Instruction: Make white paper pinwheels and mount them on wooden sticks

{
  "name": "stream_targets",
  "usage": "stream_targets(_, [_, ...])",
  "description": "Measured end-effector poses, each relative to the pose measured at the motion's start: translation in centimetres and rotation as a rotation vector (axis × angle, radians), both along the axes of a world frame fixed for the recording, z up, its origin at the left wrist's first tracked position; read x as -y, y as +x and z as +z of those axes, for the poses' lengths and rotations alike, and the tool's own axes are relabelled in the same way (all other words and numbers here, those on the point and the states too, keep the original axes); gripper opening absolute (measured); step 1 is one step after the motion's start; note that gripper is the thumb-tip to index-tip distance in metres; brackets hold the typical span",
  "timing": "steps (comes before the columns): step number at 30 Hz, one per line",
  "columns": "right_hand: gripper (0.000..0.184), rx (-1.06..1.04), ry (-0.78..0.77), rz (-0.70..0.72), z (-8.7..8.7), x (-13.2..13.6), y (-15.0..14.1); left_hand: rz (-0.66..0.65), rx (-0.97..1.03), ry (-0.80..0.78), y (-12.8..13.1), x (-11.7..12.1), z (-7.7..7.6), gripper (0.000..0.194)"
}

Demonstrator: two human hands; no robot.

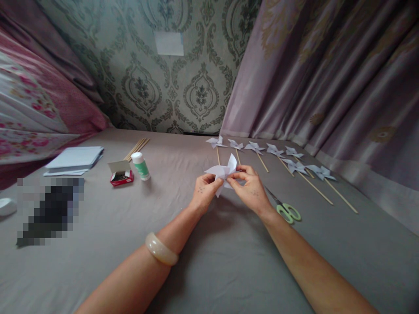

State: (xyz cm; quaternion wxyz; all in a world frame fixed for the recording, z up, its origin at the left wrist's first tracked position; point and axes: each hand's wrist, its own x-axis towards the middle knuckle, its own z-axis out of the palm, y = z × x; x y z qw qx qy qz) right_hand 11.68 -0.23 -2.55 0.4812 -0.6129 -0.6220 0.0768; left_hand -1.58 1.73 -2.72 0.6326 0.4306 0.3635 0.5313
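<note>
A white paper pinwheel head (224,173), folded into points and without a stick, is held just above the grey cloth surface. My left hand (204,192) pinches its left side, and a pale bangle sits on that forearm. My right hand (250,187) pinches its right side and centre with thumb and fingers. Both hands are closed on the paper. Green-handled scissors (285,210) lie right beside my right wrist.
Several finished pinwheels on wooden sticks (296,168) lie in a row at the back right by the curtain. At the left are a glue stick (141,166), a small red open box (121,176), bare wooden sticks (136,148) and a paper stack (76,160).
</note>
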Motion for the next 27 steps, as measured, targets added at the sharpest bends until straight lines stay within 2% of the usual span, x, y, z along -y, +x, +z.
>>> stream_targets(11, [0.014, -0.14, -0.117, 0.086, 0.1, -0.4, 0.5, -0.042, -0.016, 0.095, 0.1, -0.4, -0.6, 0.021])
stream_targets(18, [0.018, -0.284, -0.168, 0.167, 0.8, -0.2, 0.5, -0.053, 0.015, 0.081, 0.0, -0.3, -0.6, 0.022])
stream_targets(24, [0.027, -0.396, -0.283, 0.16, 1.0, 0.0, 0.4, -0.058, 0.045, 0.06, 0.0, -0.3, -0.8, 0.022])
stream_targets(27, [0.029, -0.434, -0.27, 0.164, 0.7, -0.2, 0.5, -0.061, 0.049, 0.045, 0.0, -0.3, -0.7, 0.022])
